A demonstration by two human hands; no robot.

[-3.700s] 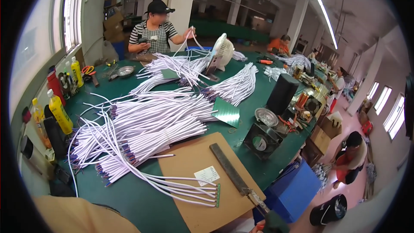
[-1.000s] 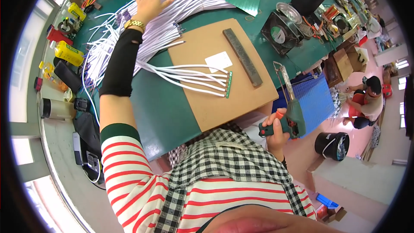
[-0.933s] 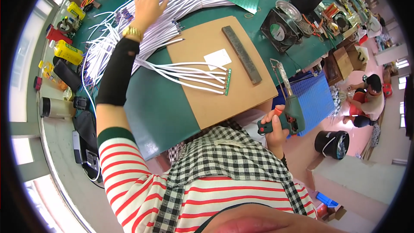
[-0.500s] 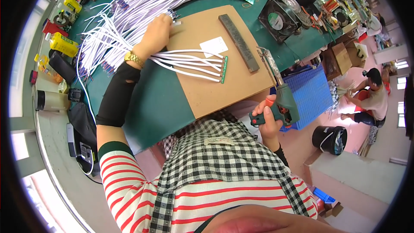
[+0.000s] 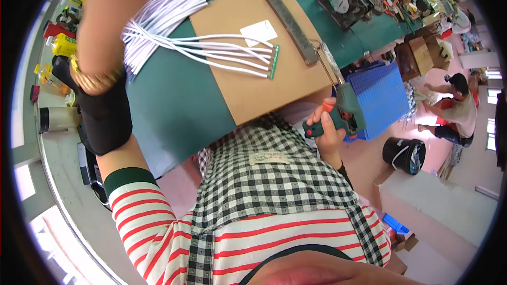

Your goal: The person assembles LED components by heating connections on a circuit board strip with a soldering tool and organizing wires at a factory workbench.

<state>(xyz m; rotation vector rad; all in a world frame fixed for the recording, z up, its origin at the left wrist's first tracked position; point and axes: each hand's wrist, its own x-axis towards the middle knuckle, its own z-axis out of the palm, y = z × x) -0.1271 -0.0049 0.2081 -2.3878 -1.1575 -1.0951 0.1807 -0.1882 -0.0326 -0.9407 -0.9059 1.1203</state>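
Note:
My left hand (image 5: 116,13) is raised high at the upper left, blurred and close to the camera; its fingers cannot be made out. Below it lie several white cables (image 5: 211,63), fanned out with their right ends at a narrow green circuit board strip (image 5: 274,62). That strip rests on a brown cardboard sheet (image 5: 243,100). My right hand (image 5: 331,140), at the sheet's near right corner, is closed around the dark green handle of a soldering gun (image 5: 349,106) with an orange-red trigger. Its thin metal tip points up towards a dark grey bar (image 5: 290,29) on the cardboard.
A large heap of white cables (image 5: 177,5) covers the far left of the green table (image 5: 174,111). A white paper slip (image 5: 256,30) lies on the cardboard. Beyond are a black fan (image 5: 340,1) and a blue crate (image 5: 375,97). A person (image 5: 457,105) sits at the far right.
My left hand has left the cables by the heap and risen up and left, towards the camera. The whole view has shifted slightly. My right hand keeps its hold on the soldering gun.

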